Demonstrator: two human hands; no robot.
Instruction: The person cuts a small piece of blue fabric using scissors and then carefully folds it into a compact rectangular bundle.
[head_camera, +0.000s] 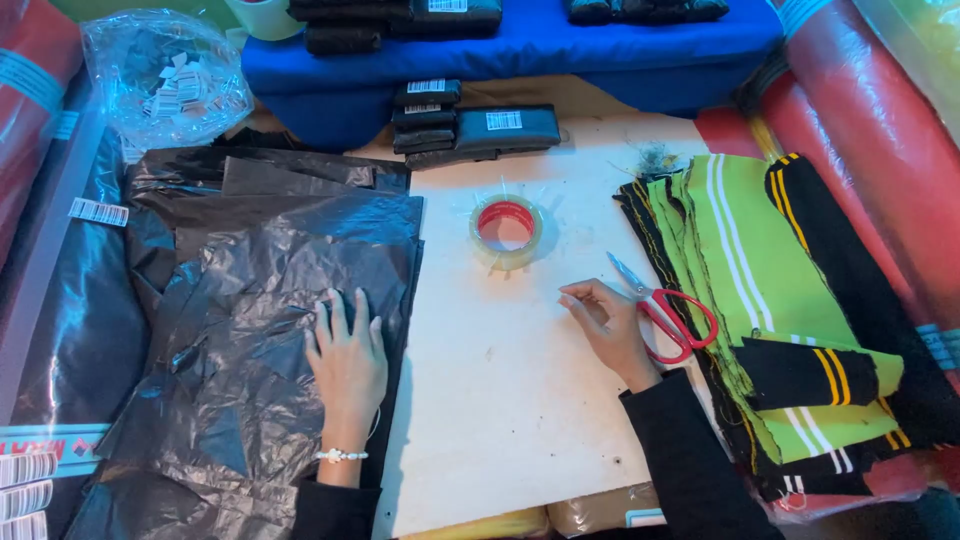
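1. The left hand (348, 350) lies flat, palm down, on a stack of black bags (260, 300) at the left of the tabletop (500, 400); its grip is spread, fingers apart, pinching nothing.
2. A bead bracelet (341, 456) sits on that wrist.
3. The right hand (610, 325) rests on the bare tabletop right of centre, fingers loosely curled toward the left; whether the fingertips pinch anything is too small to tell.
4. Red-handled scissors (665, 310) lie just beside the right hand, touching or almost touching it on its right, blades pointing far and left.
5. A tape roll (506, 230) with a red core lies flat on the tabletop, far of the right hand and apart from it.
6. At the right, a pile of green cloth (760, 300) with white, black and yellow stripes lies partly under the scissors' handles.
7. Far of the tape, small black packets (470, 125) with white labels are stacked at the edge of a blue cloth (520, 50).
8. A clear bag (165, 75) of small white tags sits at the far left.
9. Red rolls (880, 130) wrapped in plastic lie along the right edge.
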